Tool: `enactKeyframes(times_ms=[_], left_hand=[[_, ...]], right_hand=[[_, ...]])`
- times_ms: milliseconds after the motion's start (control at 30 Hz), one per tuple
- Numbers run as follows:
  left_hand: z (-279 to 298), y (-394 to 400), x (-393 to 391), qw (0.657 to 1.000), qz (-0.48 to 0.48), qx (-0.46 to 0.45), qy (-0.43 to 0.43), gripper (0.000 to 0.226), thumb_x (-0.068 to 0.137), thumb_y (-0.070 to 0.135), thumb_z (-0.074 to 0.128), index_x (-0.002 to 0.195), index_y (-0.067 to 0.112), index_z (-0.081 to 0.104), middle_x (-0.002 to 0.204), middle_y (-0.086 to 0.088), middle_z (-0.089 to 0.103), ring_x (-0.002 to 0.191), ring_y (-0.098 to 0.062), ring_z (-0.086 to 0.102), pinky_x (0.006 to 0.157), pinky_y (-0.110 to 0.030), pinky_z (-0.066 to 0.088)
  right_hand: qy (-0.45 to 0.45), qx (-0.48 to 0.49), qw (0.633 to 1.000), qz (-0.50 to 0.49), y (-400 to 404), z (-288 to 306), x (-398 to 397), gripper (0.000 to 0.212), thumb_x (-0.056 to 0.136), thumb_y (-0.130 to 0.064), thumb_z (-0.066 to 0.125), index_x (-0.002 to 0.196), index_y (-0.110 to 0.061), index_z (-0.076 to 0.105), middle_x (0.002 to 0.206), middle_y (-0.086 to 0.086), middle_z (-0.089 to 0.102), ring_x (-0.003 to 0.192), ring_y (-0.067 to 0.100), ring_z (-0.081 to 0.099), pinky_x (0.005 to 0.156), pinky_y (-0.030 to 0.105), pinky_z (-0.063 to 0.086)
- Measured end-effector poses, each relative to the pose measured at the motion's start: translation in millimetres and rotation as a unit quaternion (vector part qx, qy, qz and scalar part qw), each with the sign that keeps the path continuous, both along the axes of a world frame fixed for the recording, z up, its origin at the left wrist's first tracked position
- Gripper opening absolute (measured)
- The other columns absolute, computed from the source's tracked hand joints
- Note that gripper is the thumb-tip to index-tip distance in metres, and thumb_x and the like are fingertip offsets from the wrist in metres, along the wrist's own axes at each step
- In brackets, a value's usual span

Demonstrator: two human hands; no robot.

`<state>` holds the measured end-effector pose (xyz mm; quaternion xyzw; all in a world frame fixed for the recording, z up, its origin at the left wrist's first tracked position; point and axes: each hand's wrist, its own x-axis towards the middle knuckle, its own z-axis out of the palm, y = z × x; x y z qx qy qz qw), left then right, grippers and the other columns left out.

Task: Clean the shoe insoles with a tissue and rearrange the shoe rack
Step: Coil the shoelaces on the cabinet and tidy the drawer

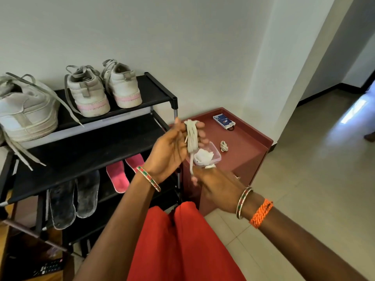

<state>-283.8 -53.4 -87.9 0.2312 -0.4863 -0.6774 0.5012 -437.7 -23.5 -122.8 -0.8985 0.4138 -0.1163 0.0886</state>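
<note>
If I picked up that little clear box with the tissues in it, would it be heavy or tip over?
Probably light: the clear plastic box looks thin and holds only crumpled tissue. It seems unlikely to tip, being low and wide on the flat red cabinet. A push would likely slide it, since that top looks smooth.

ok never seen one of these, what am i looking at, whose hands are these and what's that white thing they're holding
There is no machine: a camera worn on a person's head looks down at their own two hands. The left hand grips a bundle of white shoelace; the right hand pulls its loose end, blurred. On the left stands a black shoe rack with pale sneakers on top and loose insoles lower down. Beside it, a red cabinet carries a clear tub of tissue and another coiled lace.
</note>
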Motion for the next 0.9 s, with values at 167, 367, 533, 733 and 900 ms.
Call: enactKeyframes(times_ms=[167,367,533,733,900], left_hand=[[-5,-1,-9,0.978,0.06,-0.028,-0.196,0.065,0.088,0.057,0.013,0.105,0.009,0.053,0.098,-0.011,0.062,0.084,-0.012,0.064,0.074,-0.019,0.052],[-8,4,-17,0.991,-0.013,-0.017,-0.135,0.049,0.093,0.048,0.028,0.105,0.009,0.055,0.083,-0.004,0.064,0.074,-0.013,0.064,0.076,-0.025,0.054],[-9,10,-12,0.996,-0.066,0.05,0.015,0.053,0.099,0.035,0.023,0.098,0.001,0.064,0.077,-0.008,0.063,0.068,-0.016,0.064,0.07,-0.026,0.055],[-5,9,-16,0.991,0.01,0.079,0.111,0.055,0.095,0.04,0.024,0.111,-0.002,0.055,0.096,-0.012,0.068,0.09,-0.02,0.067,0.087,-0.03,0.053],[-11,11,-27,0.991,0.084,0.095,0.037,0.057,0.097,0.043,0.019,0.121,0.0,0.047,0.116,-0.016,0.06,0.114,-0.026,0.056,0.106,-0.035,0.038]], right_hand=[[-0.076,-0.079,0.994,0.013,4,53,1,0.013,0.084,-0.02,0.031,0.088,-0.026,0.043,0.07,-0.006,0.051,0.061,0.021,0.049,0.047,0.029,0.032],[-0.057,-0.123,0.985,-0.103,-36,72,-19,0.015,0.085,-0.008,0.044,0.082,-0.022,0.039,0.068,-0.007,0.047,0.063,0.019,0.043,0.054,0.029,0.026],[-0.157,-0.047,0.982,-0.097,-23,49,-15,0.021,0.083,0.001,0.045,0.078,-0.019,0.044,0.059,-0.008,0.044,0.053,0.013,0.041,0.049,0.023,0.025],[-0.017,-0.019,0.995,-0.096,8,22,1,0.01,0.092,-0.019,0.041,0.096,-0.016,0.05,0.085,0.007,0.061,0.078,0.033,0.059,0.06,0.033,0.043],[0.0,-0.065,0.993,-0.103,19,37,7,0.017,0.096,-0.025,0.038,0.097,-0.015,0.052,0.084,0.008,0.057,0.077,0.03,0.057,0.057,0.031,0.034]])
